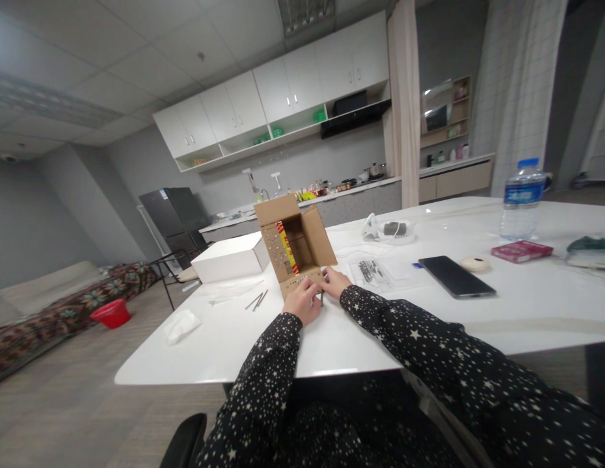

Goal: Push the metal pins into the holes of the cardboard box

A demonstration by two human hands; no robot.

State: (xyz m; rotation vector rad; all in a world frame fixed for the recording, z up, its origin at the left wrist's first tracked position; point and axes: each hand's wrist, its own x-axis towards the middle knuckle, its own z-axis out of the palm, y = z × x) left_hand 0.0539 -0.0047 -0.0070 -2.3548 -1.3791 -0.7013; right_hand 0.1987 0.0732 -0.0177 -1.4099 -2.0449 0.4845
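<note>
The box (pixel 295 250) is lying on its side on the table (pixel 527 305), its open mouth facing the person so the interior and the lower flap are within reach. The left hand (pixel 302 302) is curling down over the flap's near edge at 6 o'clock of the box, apparently bracing it. The right hand (pixel 336 283) is sitting at 5 o'clock of the box, touching the flap's corner, with fingertips drawn together around a thin dark pin (pixel 322 298) standing upright between the two hands; whether the left hand is also gripping it cannot be told. Two loose rods (pixel 257 300) are lying at 9 o'clock of the hands, a clear bag (pixel 373 273) of small parts at 3 o'clock, both kept near. A white case (pixel 230 259) is touching the box's left side.
</note>
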